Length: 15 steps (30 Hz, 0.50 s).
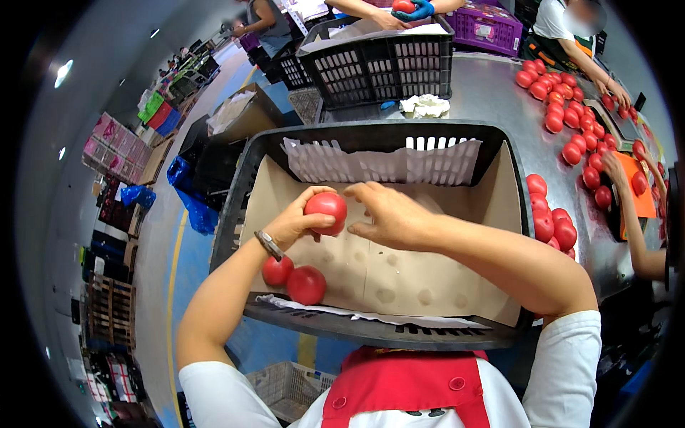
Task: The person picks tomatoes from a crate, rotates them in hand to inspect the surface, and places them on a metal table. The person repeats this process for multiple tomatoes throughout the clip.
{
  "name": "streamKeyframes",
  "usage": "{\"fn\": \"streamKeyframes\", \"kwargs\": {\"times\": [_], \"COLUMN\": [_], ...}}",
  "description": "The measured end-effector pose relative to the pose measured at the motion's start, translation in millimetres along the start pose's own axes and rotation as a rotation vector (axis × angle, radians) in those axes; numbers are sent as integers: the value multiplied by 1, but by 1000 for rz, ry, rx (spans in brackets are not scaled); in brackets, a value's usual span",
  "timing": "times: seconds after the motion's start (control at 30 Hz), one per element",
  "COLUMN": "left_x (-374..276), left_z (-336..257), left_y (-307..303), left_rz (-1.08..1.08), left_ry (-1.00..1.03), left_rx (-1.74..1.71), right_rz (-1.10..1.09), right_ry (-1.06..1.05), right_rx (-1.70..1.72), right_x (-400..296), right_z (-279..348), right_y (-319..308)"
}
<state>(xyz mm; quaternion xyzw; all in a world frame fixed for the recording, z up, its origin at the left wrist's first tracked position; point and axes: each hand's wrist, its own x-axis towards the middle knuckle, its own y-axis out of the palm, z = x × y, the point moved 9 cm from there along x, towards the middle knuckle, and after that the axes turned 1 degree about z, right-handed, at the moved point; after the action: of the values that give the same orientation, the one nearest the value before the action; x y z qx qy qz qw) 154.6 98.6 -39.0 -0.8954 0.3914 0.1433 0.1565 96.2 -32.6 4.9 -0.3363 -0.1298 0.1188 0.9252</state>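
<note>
A ripe red tomato (325, 212) rests in the fingers of my left hand (293, 220), held above the inside of a black plastic crate (374, 127). Close to its right, my right hand (393, 216) is empty, with the fingers bent and apart. Brown paper (369, 273) lines the crate's floor and ends, and a thin pale sheet (374, 163) hangs over the slotted far wall. Two more tomatoes lie in the near left corner, one larger tomato (306, 285) and one tomato (278, 270) partly under my left wrist.
Loose tomatoes (543, 224) crowd against the crate's right side on a steel table (492, 91). Across it, a co-worker's gloved hand (417, 10) holds a tomato over another black crate (382, 67). At right, other people's hands work near an orange board (631, 187). A crumpled cloth (425, 106) lies beyond my crate.
</note>
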Motion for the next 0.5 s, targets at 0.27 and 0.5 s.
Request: {"fn": "streamKeyframes", "kwargs": {"times": [0.27, 0.5], "left_x": [-10, -11], "left_z": [8, 20], "left_y": [10, 25], "left_rz": [78, 137], "left_ry": [-60, -258], "left_rx": [-545, -764], "right_rz": [16, -17], "right_ry": [85, 79], "right_rx": [200, 292], "right_x": [-3, -5], "right_z": [-3, 5], "right_y": [25, 24]}}
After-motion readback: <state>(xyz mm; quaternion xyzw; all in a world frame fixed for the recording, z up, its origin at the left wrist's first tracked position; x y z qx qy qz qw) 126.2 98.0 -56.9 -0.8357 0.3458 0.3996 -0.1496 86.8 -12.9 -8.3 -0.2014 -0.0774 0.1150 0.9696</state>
